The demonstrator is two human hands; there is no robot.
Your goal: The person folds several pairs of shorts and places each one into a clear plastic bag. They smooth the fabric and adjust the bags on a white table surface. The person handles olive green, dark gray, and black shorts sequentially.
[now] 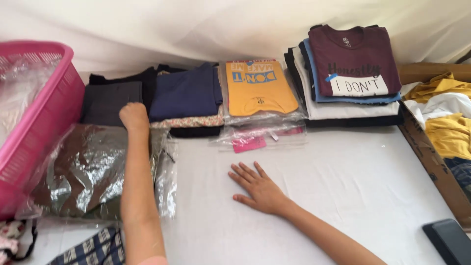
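White cloth (314, 196) is covering the work surface, and a pale draped sheet (196, 24) is forming the backdrop behind it. Along the far edge, folded garments are lying in soft rectangular stacks: a dark grey and black pile (112, 100), a navy pile over a floral-print layer (185, 95), an orange shirt sealed in a glossy clear bag (260, 88) with blue lettering on it, and a tall stack topped by a maroon shirt (353, 61) bearing a white rectangular print panel. A flat clear bag with a pink card label (248, 143) is lying just in front of the orange shirt.

The left hand (133, 117) is clenching into a loose fist at the far edge of a crinkled, reflective plastic bag holding a dark brown garment (86, 172), which is lying at the left, beside the pink basket; whether the fingers are gripping the bag is impossible to tell. The right hand (257, 189) is resting flat and released, fingers spread, on the bare cloth near the middle.

A pink latticed plastic basket (46, 108) is standing at far left with clear film inside. A brown cardboard box (429, 152) at right is holding yellow and white fabric. A dark phone (449, 240) is lying at the lower right corner.
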